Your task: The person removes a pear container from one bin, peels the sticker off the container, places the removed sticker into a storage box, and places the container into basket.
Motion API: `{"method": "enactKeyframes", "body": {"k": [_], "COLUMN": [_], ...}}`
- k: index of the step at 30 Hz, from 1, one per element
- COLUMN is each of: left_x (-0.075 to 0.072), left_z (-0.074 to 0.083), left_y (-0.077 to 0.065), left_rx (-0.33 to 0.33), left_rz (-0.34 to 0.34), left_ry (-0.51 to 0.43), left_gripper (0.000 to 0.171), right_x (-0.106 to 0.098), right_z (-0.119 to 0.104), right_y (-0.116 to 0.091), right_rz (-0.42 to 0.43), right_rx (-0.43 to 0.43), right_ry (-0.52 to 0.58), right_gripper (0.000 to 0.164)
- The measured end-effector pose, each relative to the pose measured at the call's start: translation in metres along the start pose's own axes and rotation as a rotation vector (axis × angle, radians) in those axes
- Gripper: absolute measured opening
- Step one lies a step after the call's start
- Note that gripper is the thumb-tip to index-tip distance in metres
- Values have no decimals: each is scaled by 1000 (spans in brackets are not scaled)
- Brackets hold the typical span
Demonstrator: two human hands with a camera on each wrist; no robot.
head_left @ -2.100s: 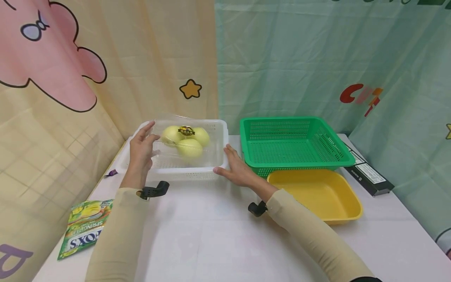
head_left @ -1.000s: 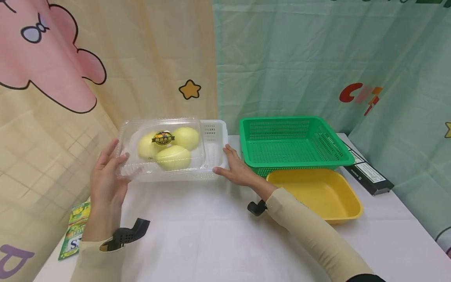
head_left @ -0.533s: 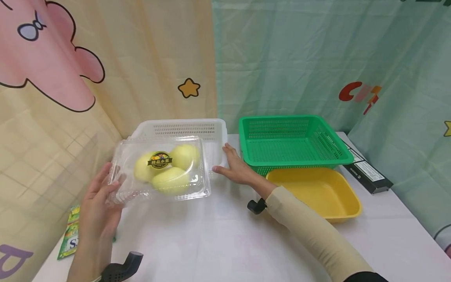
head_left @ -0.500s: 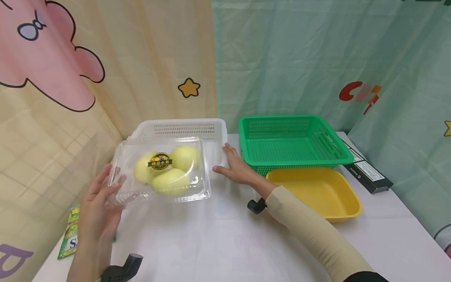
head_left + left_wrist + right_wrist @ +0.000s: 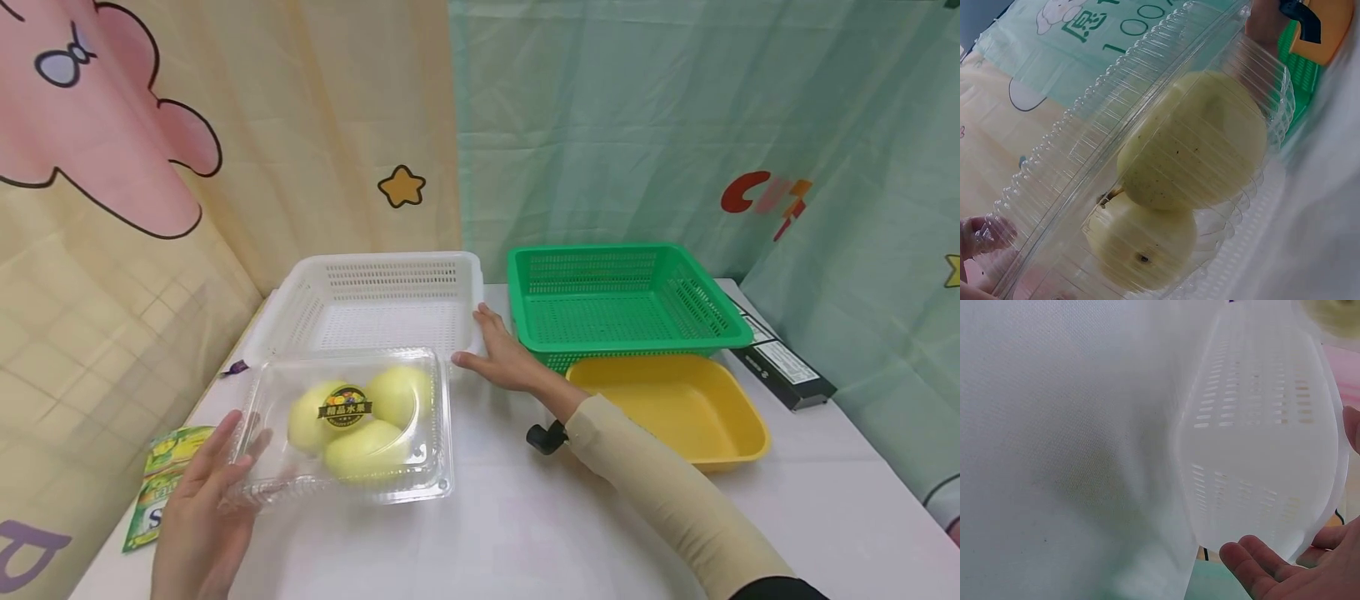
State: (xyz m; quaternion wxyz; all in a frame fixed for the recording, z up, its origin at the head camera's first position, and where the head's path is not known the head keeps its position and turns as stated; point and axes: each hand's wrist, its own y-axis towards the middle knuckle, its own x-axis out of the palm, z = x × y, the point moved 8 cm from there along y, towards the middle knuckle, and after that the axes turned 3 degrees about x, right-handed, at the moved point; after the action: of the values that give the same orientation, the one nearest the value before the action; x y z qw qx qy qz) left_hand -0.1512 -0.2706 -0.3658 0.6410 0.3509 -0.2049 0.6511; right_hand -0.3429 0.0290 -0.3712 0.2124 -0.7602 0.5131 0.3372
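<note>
In the head view my left hand [image 5: 202,517] grips the left end of a clear plastic clamshell box [image 5: 270,400], thumb on the near side. Inside sit 3 pale yellow pears [image 5: 367,450], under a black and gold label. The box is held in front of the white perforated basket [image 5: 397,321] and overlaps its front rim. Through the box wall, the left wrist view shows two pears [image 5: 1191,144] up close. My right hand [image 5: 506,358] touches the basket's right end with extended fingers, its thumb near the front corner; the right wrist view shows its fingertips [image 5: 1238,556] against the outer wall.
A green perforated basket [image 5: 630,343] stands right of the white one, with a yellow tub [image 5: 675,408] before it. A black box [image 5: 787,375] lies far right. At left lie a green and yellow candy bag [image 5: 153,492] and a small purple packet [image 5: 236,368].
My left hand has lifted the clamshell of pears from the white basket and drawn it toward me, lower in view. The right hand stays at the basket's right end.
</note>
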Motion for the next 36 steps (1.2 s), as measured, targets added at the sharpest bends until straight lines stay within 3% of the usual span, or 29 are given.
{"method": "enactKeyframes", "body": {"k": [5,8,12,21,26,36], "left_x": [-1,-2,-5,-5,-6,-1], "left_z": [-8,-15,-25,-41,-51,-70], "left_y": [-11,-13,-13,-6,0,4], "left_rx": [-14,-26,-39,-68,-105,-188], "left_rz": [-96,-102,-66,25,105,160], "left_ry": [-15,-32,8,189,283,472], "left_gripper": [55,54,54,51,51,55], "right_x": [0,0,0,0,0,1], "right_z": [0,0,0,0,0,0], "right_y": [0,0,0,0,0,-2], "right_rz": [-1,-1,-2,-8,-5,-7], "right_rx": [5,3,-2,6,9,3], "right_ry": [-1,2,5,5,9,22], "right_gripper": [89,89,89,89,89,88]}}
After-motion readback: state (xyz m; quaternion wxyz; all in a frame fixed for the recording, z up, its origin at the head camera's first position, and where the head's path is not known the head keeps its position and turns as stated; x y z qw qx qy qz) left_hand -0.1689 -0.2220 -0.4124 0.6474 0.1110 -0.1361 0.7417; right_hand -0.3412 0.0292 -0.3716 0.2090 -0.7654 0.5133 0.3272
